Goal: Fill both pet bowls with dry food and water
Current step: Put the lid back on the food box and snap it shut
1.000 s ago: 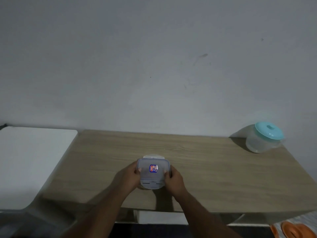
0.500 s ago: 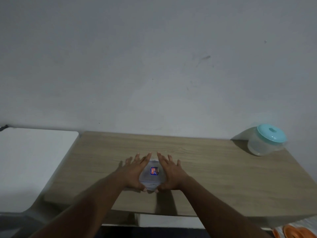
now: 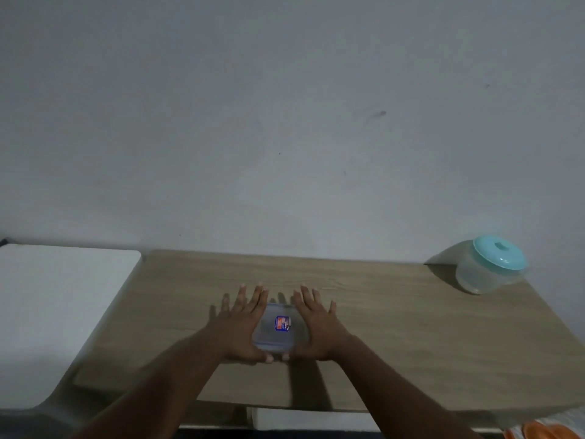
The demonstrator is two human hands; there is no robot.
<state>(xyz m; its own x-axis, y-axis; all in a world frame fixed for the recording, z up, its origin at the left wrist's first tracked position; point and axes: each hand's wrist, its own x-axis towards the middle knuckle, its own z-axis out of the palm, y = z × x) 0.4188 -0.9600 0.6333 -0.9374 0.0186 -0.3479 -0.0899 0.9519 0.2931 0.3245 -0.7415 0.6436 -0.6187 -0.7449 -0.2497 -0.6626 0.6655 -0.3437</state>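
Centrally, small clear rectangular plastic container [image 3: 280, 331] with a red-and-blue label, braced between left hand [image 3: 242, 323] and right hand [image 3: 318, 323] near the front edge of the light wooden table [image 3: 411, 327].
Both palms press flat on its opposite sides, fingers straight and spread, probably to steady it for opening; round clear tub with a turquoise lid [image 3: 492, 267] stands well apart at the right rear corner, out of the way.
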